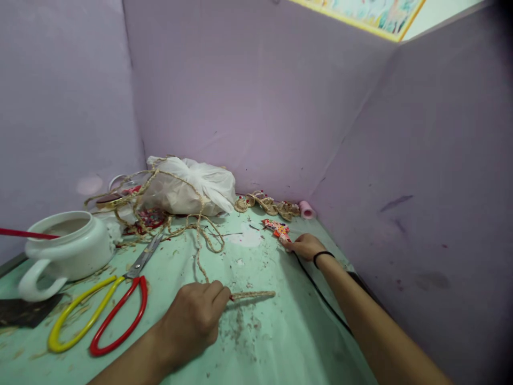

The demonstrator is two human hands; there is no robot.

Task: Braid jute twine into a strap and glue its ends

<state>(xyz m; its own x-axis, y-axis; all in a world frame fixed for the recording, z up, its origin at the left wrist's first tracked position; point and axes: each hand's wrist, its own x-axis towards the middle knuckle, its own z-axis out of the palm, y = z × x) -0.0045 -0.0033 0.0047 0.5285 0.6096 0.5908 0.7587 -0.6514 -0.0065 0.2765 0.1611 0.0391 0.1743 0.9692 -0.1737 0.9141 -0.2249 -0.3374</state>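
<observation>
My left hand is closed around a braided jute cord low over the table. A short straight end sticks out to the right of the fingers, with a bit of red beside them. Behind the hand, the cord runs up to a loose tangle. Farther back on the right, my right hand has its fingers closed on a colourful patterned glue gun. A black cable trails from it toward me. Large scissors with one yellow and one red handle lie partly open, left of my left hand.
A white handled pot with a red stick stands at left. Behind are a tied white plastic bag and jute loops. Small jute pieces and a pink spool sit by the back wall. Purple walls enclose the green tabletop.
</observation>
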